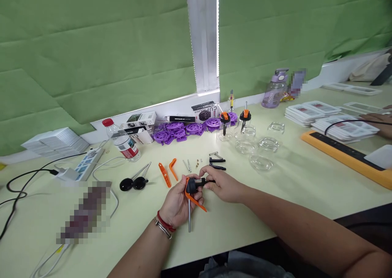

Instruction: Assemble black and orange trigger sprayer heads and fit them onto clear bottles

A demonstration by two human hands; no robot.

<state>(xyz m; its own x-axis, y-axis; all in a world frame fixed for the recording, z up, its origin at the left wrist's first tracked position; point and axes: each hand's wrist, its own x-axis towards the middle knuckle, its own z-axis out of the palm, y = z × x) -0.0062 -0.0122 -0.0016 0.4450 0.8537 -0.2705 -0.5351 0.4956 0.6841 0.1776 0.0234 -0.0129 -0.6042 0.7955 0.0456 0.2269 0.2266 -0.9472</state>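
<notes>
Near the table's front edge, my left hand (179,200) is wrapped round a black cap assembly (192,185) with an orange lever and a metal rod pointing down. My right hand (222,183) pinches the black stem on the assembly's right side. Just beyond my hands lie two orange levers (164,174), small metal pins (187,165), tiny brass bits (197,163), springs (215,156) and black plastic pieces (217,163). To the left are two black discs with metal rods (133,183).
Purple parts (180,132), boxes (141,118) and a water bottle (122,141) stand behind. Glass jars (261,162) and an orange power strip (346,157) are right; cables and a white power strip (88,164) are left. Another person's hand (378,121) shows far right.
</notes>
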